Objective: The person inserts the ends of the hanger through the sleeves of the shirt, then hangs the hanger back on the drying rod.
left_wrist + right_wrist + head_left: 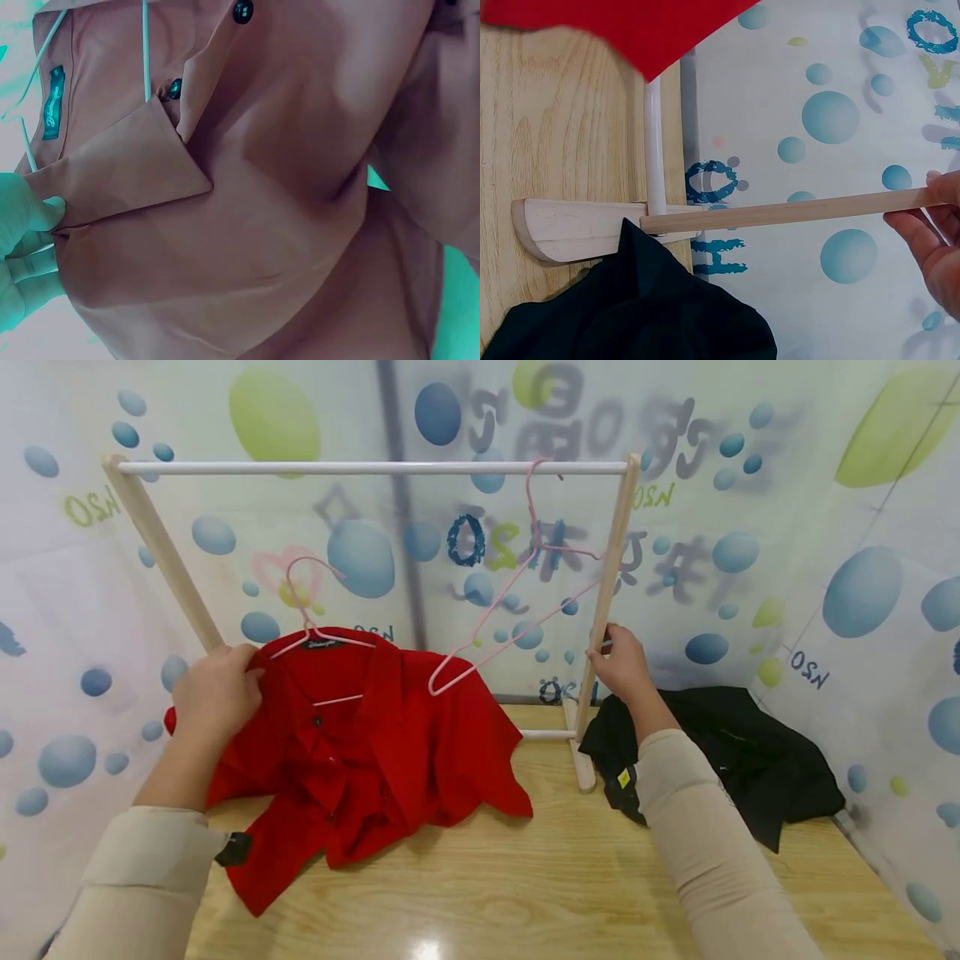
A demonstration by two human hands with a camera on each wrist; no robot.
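A red collared shirt point(420, 735) with dark buttons is spread on a pink hanger point(309, 625), whose hook points up below the rack's top bar. My left hand point(217, 689) pinches the shirt near its collar point(142, 169); in the left wrist view the thumb presses on the fabric. My right hand point(624, 664) grips the right wooden post point(609, 568) of the clothes rack, with thumb and fingers on either side of it in the right wrist view. Another pink hanger point(487, 610), bare, hangs from the white top bar point(360, 468) near that post.
A black garment point(742, 752) lies crumpled on the wooden table point(480, 893) at the right, beside the rack's foot point(583, 768). The left post point(161, 543) stands behind the shirt. A patterned curtain point(787, 610) surrounds the table's back and sides.
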